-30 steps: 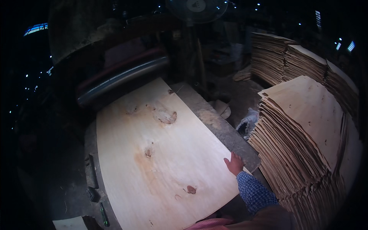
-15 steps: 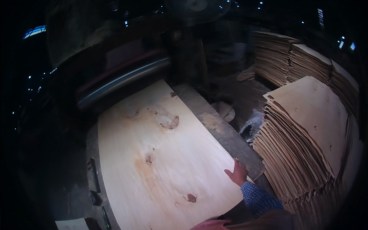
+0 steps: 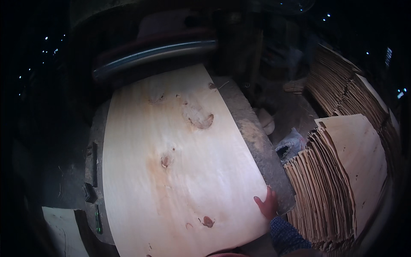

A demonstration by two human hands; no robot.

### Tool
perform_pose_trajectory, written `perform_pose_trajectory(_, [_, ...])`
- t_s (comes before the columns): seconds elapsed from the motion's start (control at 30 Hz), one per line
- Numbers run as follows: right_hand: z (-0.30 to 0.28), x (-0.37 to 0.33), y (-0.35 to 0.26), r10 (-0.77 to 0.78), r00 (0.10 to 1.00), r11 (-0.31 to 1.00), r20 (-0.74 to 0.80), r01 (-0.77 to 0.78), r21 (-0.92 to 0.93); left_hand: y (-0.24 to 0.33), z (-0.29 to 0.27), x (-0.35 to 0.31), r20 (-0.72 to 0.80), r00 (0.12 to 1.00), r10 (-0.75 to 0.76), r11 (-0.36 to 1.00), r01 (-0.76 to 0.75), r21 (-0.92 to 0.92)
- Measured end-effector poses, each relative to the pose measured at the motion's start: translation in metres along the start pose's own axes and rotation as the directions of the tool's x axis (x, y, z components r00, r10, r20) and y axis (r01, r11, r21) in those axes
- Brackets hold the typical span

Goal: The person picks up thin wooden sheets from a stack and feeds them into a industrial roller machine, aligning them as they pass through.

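Note:
A long, pale wood veneer sheet (image 3: pixel 192 171) with brown knots lies lengthwise in front of me on a grey worktable (image 3: pixel 244 115). Its far end reaches close to a shiny metal roller (image 3: pixel 158 52). My right hand (image 3: pixel 268 205), in a blue checked sleeve, rests at the near right edge of the sheet. The thumb is spread out over the sheet's surface, apart from the fingers, which point forward along the edge. Part of the fingers cannot be made out. My left hand is out of view.
Tall veneer stacks (image 3: pixel 317 188) stand close on the right, with another stack (image 3: pixel 342 85) behind. A whitish plastic bag (image 3: pixel 291 144) lies between table and stack. At the left edge are a dark angled piece (image 3: pixel 90 192) and a green-handled tool (image 3: pixel 98 219); a pale board (image 3: pixel 64 231) is lower left.
My view has turned to the right and tilted down, so the roller and stacks shift in the picture. The right hand stays at the sheet's edge, and the sheet shows no clear movement.

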State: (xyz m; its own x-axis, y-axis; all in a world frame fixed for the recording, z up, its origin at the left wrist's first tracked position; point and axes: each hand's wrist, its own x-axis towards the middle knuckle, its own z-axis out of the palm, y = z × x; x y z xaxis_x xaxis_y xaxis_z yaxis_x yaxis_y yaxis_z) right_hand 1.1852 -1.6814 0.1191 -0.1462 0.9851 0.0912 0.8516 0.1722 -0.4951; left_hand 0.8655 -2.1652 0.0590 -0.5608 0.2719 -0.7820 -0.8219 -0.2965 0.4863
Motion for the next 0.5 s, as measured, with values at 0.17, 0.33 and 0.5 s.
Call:
perform_pose_trajectory(0.17, [-0.012,0.001,-0.018,0.056,0.992,0.998,0.109,-0.056,-0.005,0.015,-0.017,0.023,0.007,0.995,0.104,0.993,-0.103,-0.054])
perform_pose_trajectory(0.33, [0.000,-0.011,-0.038,-0.067,0.995,0.921,0.074,0.090,-0.378,0.064,-0.002,0.034,-0.057,0.998,0.021,0.989,-0.029,-0.145])
perform_pose_trajectory(0.5, [0.038,-0.014,-0.067,0.019,1.000,0.886,0.020,-0.007,-0.464,0.075,0.032,0.032,-0.251,0.968,0.010,0.995,-0.034,-0.092])
